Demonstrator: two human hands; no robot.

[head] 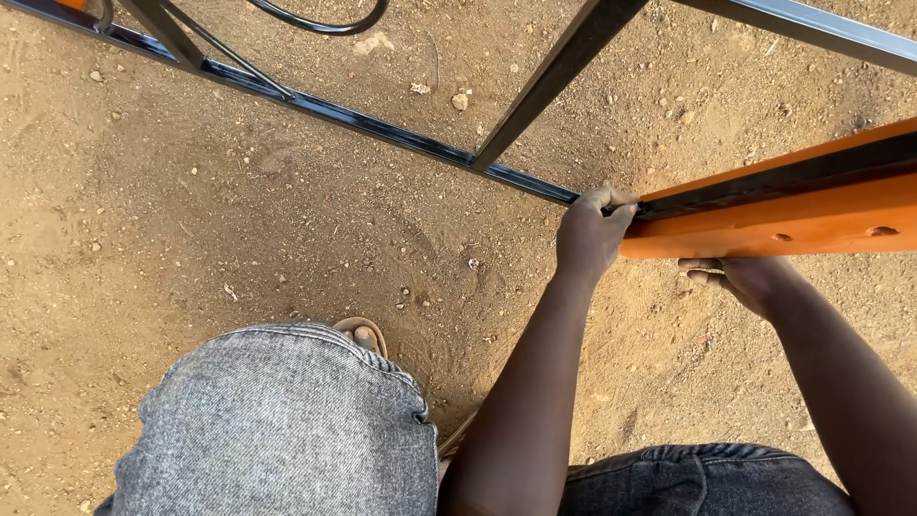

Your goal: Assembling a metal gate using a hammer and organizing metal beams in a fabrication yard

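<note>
Head view | left hand (590,234) clamps its fingers on end of orange beam (793,215) where it meets black metal frame (382,129) | right hand (740,279) under beam, fingers loosely apart | sandy ground (191,239)

We are looking down at bare, sandy brown ground (191,220) that is carrying everything. Small pebbles (460,100) are lying scattered across it, mostly far. A sandalled foot (363,334) is standing on it, near centre.
</note>
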